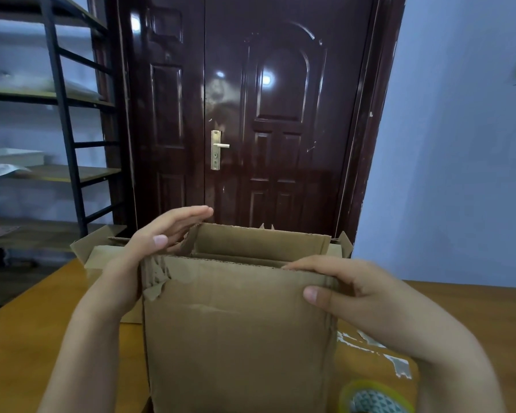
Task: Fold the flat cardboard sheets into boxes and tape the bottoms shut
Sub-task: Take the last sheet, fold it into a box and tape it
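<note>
Cardboard box is being squared: right hand is pinching the near flap, flat left hand is pressing the side; corners likely need aligning.

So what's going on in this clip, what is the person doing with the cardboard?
A person is opening up a brown corrugated cardboard box held upright over a wooden table. The right hand pinches the near panel's top right corner, thumb in front, fingers over the edge. The left hand, fingers straight, presses at the far left flap. Another open cardboard box sits behind, and a roll of clear tape lies at the lower right. No bottom taping is visible.
</note>
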Available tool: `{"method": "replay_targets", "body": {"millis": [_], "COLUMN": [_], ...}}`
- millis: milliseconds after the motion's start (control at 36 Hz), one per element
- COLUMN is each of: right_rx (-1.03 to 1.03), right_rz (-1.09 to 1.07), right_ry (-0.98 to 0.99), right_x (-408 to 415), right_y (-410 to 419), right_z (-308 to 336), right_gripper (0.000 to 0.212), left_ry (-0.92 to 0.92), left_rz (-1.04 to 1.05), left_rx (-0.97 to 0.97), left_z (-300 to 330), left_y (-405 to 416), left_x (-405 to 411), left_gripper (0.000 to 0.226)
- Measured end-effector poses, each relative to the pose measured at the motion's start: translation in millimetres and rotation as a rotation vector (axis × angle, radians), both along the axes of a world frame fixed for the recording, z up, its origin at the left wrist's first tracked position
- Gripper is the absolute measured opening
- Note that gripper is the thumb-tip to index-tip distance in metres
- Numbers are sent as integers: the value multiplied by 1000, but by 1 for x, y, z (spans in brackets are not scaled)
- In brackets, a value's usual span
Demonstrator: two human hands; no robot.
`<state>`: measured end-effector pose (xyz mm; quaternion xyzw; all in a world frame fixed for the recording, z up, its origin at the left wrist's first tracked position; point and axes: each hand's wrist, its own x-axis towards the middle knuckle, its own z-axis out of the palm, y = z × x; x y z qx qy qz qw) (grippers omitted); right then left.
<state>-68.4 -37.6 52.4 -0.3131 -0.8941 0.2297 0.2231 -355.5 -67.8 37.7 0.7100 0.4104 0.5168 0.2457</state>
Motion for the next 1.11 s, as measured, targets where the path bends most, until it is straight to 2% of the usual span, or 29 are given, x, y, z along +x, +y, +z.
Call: {"method": "replay_targets", "body": {"millis": [83,167,194,222,250,278,306,333,389,417,444,500,528,583,639,722,861,944,1000,1083,1111], "right_rx": [-9,-33,-46,-63,-82,-102,-125,-145,-183,-201,-213,-224,-233,-229,-229,-261,-242,-192,-158,-115,-106], "right_rz": [-21,-26,-15,8,32,53,68,79,97,102,104,103,96,81,69,51,38,-44,-109,-189,-212], "right_ry": [-12,-9,-7,-2,1,2,5,9,20,24,25,31,36,29,12,27,71,44,17,-27,-36], "right_x": [-1,0,1,2,3,3,5,6,9,10,12,12,12,13,14,16,12,9,8,6,5], "right_y": [3,7,6,6,5,3,2,2,2,2,1,0,0,2,3,3,2,5,8,11,11], "right_z": [-2,-4,-4,-4,-3,-3,-2,-2,-1,0,1,3,2,0,-1,-1,-1,-4,-7,-9,-9], "right_gripper": [21,10,10,13,22,33,40,39,34,31,28,29,31,35,35,38,23,12,3,3,5], "left_ry": [-101,-69,-69,-95,-101,-78,-29,-47,-212,-261,-204,-56,-16,-56,-177,-305,-175,-138,-147,-154,-117], "left_rz": [-11,84,108,111,105,44,53,-40,-203,-138,-58,43,85,132,189,302,253,217,244,261,221], "left_rx": [-9,59,86,68,25,29,-36,-150,-356,-391,-332,-328,-363,-438,-434,-355,-356,-311,-262,-210,-195], "left_z": [-12,-18,-21,-23,-19,-16,-12,-21,-26,-16,-15,-19,-20,-21,-25,-36,-37,-44,-46,-41,-36], "left_y": [-5,-4,-4,-2,-2,1,1,8,31,34,40,50,48,50,54,55,64,52,48,39,35], "left_x": [-7,-7,-7,-8,-5,-9,-6,-5,-28,-21,-21,-17,-15,-17,-13,-2,-23,-31,-31,-28,-24], "left_gripper": [81,52,60,77,97,103,91,72,32,29,29,58,66,89,96,88,49,54,37,41,30]}}
